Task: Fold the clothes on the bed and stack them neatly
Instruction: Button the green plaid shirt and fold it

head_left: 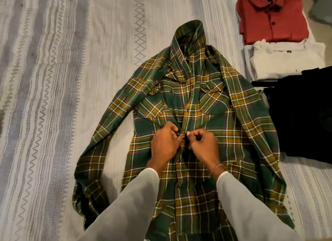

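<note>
A green and yellow plaid shirt (212, 104) lies face up on the bed, collar away from me, its sleeves spread down both sides. My left hand (166, 143) pinches the left edge of the button placket at mid-chest. My right hand (203, 144) pinches the right edge of the same placket, right beside the left hand. The fingertips of both hands meet at one button spot. Both forearms, in white sleeves, cross the shirt's lower half and hide part of it.
At the right side of the bed lie a folded red shirt (273, 16), a folded white garment (285, 59) below it, and a black garment (301, 115) nearer to me. A white bedspread (62, 97) with grey zigzag stripes covers the bed.
</note>
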